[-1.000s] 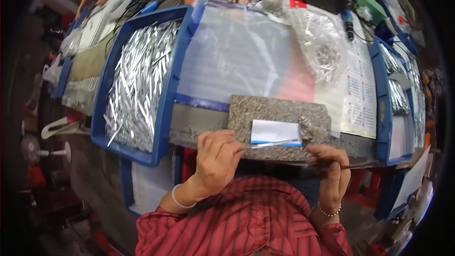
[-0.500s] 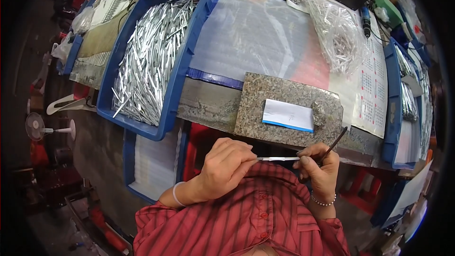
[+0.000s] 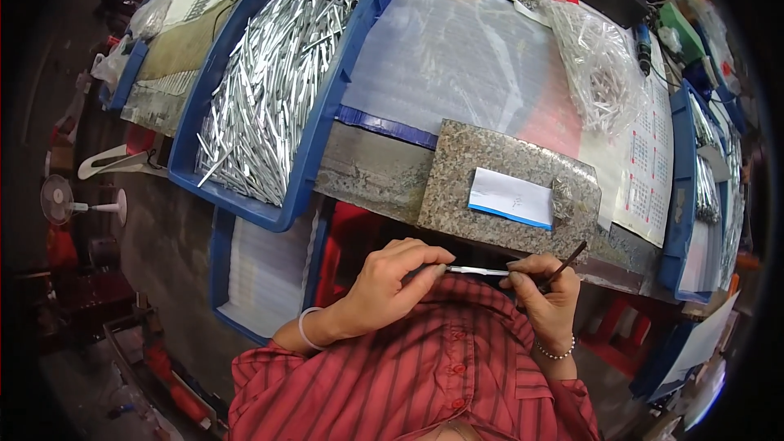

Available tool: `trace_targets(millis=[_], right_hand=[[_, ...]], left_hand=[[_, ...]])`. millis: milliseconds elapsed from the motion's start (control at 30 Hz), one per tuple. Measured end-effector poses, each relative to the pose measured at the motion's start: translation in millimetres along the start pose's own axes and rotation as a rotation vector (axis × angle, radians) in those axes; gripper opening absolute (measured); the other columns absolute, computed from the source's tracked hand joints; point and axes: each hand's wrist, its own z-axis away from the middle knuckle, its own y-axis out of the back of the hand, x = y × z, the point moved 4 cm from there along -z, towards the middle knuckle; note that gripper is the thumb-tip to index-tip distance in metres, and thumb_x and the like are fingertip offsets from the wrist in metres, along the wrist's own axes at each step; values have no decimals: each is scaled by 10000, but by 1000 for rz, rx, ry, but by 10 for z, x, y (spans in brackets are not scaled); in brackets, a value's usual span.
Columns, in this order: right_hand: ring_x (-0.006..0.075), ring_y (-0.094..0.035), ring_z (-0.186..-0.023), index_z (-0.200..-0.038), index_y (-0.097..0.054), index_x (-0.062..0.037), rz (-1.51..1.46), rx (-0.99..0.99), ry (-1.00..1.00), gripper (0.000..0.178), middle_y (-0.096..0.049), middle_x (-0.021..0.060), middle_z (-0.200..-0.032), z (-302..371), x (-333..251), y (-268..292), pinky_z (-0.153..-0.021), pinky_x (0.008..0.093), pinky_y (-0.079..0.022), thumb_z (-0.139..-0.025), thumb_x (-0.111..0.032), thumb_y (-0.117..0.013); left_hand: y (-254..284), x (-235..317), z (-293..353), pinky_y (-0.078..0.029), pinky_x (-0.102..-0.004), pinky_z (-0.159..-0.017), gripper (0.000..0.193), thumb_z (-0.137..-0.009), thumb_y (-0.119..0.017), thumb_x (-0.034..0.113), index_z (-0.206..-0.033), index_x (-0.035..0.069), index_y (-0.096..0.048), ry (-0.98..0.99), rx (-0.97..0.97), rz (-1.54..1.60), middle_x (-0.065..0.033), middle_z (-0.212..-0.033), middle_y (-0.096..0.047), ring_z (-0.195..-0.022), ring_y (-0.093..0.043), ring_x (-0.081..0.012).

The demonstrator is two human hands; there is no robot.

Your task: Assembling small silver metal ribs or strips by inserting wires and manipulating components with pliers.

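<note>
A slim silver metal piece is held level between my two hands, in front of the striped red shirt. My left hand pinches its left end between thumb and fingertips. At the other end, the thumb and forefinger of my right hand close on the piece. A thin dark stick also sits in the right hand, slanting up and out past the fingers; its kind cannot be made out. Just beyond the hands lies a speckled stone slab, bearing a white paper pad with a blue edge.
On the left, a blue tray holds many slim silver pieces. A lower blue tray is beneath it. Clear plastic bags lie at the back right, near another blue tray. A small fan stands far left.
The view has shifted slightly, so the bench appears farther right. Both hands keep hold of the silver piece; the dark stick in my right hand now tilts lower.
</note>
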Motion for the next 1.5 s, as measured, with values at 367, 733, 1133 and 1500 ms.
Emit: trace_targets(millis=[367, 733, 1133, 1500], right_hand=[[95, -572, -579, -898, -626, 33, 192, -69, 258, 70, -648, 70, -749, -111, 7, -180, -540, 198, -441, -835, 2, -632], [69, -502, -561, -962, -596, 17, 252, -153, 9, 108, -661, 72, -781, -113, 56, -303, -520, 192, -389, -879, -42, -562], [123, -597, -640, -871, -598, 16, 309, -246, 30, 48, -636, 78, -732, -345, 69, -812, -600, 239, -473, -867, -32, -602], [47, -447, -604, -997, -641, -26, 523, -283, 13, 124, -656, 21, -817, -336, -4, -824, -550, 182, -358, -915, -71, -560]], left_hand=[[13, -184, 34, -480, -291, -657, 147, -861, -598, 76, -974, -3, -651, 121, -88, 127, -110, -834, -647, -752, -637, -205], [553, -824, 849, -481, -299, -661, 155, -894, -593, 180, -930, 37, -643, 326, -165, 61, -93, -788, -649, -732, -632, -182], [1682, -2389, 1665, -492, -367, -703, 142, -805, -647, 167, -860, 42, -686, 471, 960, -555, -130, -836, -675, -778, -640, -282], [1854, -2691, 1574, -356, -432, -776, 112, -755, -662, 162, -845, 107, -625, 515, 971, -906, -80, -881, -576, -934, -520, -281]])
